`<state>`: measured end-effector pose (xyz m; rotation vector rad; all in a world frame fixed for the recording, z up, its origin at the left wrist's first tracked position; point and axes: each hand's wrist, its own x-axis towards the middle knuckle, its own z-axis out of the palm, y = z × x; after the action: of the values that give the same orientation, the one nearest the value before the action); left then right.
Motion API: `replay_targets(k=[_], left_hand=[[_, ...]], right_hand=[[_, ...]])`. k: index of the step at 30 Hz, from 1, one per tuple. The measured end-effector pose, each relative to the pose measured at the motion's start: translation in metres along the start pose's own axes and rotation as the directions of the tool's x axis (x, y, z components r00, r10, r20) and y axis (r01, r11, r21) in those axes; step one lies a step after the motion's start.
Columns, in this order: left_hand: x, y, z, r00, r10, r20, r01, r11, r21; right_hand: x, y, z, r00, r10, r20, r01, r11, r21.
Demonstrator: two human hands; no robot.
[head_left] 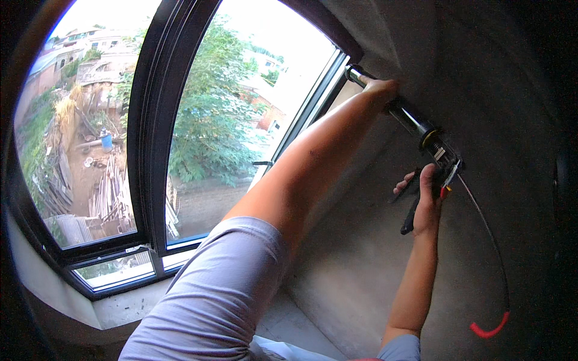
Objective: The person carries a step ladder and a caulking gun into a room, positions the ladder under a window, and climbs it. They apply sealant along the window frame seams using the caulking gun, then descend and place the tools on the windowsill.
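A black caulking gun (pixel 413 122) slants across the upper right, its front end up by the window's right-hand frame (pixel 328 90). My left hand (pixel 383 90) is wrapped round the barrel near that front end, with the arm stretched up in front of the window. Lower down, my right hand (pixel 428 201) grips the gun's handle and trigger (pixel 410 215), the thumb lying up along the back. From the rear of the gun a thin metal rod (pixel 485 216) curves down to a red hooked end (pixel 492 328). The nozzle tip does not show clearly.
A large dark-framed window (pixel 155 120) fills the left, with a small lower pane (pixel 114 269) and a pale sill (pixel 129 305) below. A window handle (pixel 262 163) juts from the right frame. Bare grey wall (pixel 355 271) stands behind the gun. Trees and a yard show outside.
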<state>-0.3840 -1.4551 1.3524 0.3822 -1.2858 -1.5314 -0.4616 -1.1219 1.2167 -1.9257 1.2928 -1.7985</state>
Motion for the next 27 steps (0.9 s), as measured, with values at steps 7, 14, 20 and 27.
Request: replay_targets(k=[7, 14, 20, 27], left_hand=[[-0.014, -0.037, -0.017, 0.993, 0.030, 0.118, -0.109, 0.653, 0.749], [-0.141, -0.053, -0.021, 0.979, -0.089, -0.181, 0.136, 0.953, 0.270], [-0.198, -0.074, -0.030, 0.939, -0.108, -0.325, 0.171, 0.970, 0.173], [-0.222, -0.113, -0.057, 0.916, -0.124, -0.381, 0.220, 0.951, 0.219]], right_hand=[[-0.034, 0.007, 0.001, 0.998, 0.068, -0.016, -0.068, 0.998, 0.001], [-0.070, 0.037, 0.009, 0.992, 0.122, 0.027, -0.121, 0.992, -0.046], [-0.104, 0.062, 0.029, 0.982, 0.187, -0.004, -0.186, 0.970, -0.157], [-0.148, 0.098, 0.039, 0.983, 0.181, 0.024, -0.172, 0.960, -0.223]])
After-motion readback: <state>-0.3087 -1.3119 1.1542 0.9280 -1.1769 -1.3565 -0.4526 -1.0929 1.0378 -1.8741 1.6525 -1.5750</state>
